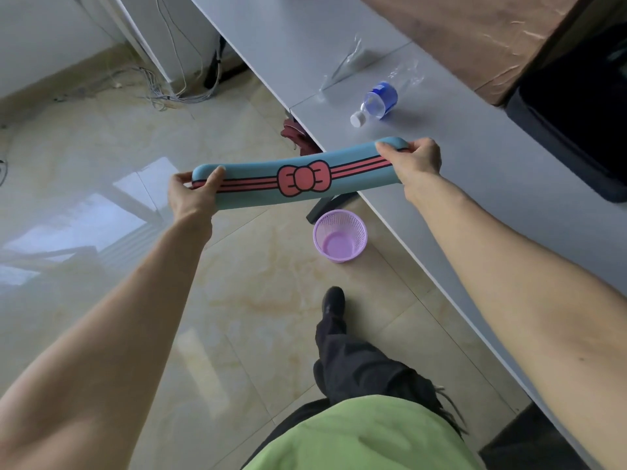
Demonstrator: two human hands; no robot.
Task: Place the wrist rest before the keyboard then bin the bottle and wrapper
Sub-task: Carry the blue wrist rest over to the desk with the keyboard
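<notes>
Blue wrist rest (pixel 298 176) gripped endwise by left hand (pixel 193 195) and right hand (pixel 415 161).

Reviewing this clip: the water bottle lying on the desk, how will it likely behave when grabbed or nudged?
The bottle lies on its side on the desk, so a nudge would probably roll it. It looks clear and mostly empty, so likely light. Thin plastic may dent under a firm grip.

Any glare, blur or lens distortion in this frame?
Head view: window glare on the glossy floor; wide-angle bending of the desk edge; wrist rest and both hands sharp; clear wrapper hard to read against grey.
</notes>
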